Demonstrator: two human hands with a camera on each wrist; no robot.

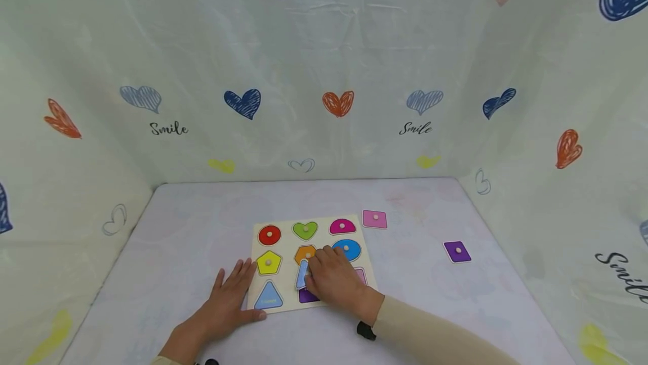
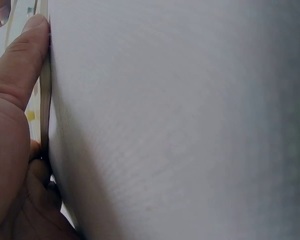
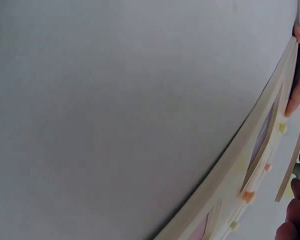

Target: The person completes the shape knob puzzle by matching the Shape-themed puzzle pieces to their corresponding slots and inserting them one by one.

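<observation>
A pale wooden knob puzzle board lies on the table. My left hand rests at its lower-left corner, fingers along the left side and thumb against the near edge. With my right hand I pinch the knob of a light-blue puzzle piece, held tilted just above the board; its full shape is hidden. In the right wrist view that piece is edge-on, apart from the board. The blue triangle recess shows no knob, and a purple recess is partly covered.
Knobbed pieces sit in the board, among them a red circle, green heart and yellow pentagon. A pink piece lies off its upper-right corner, a purple piece farther right. Heart-printed sheeting surrounds the table.
</observation>
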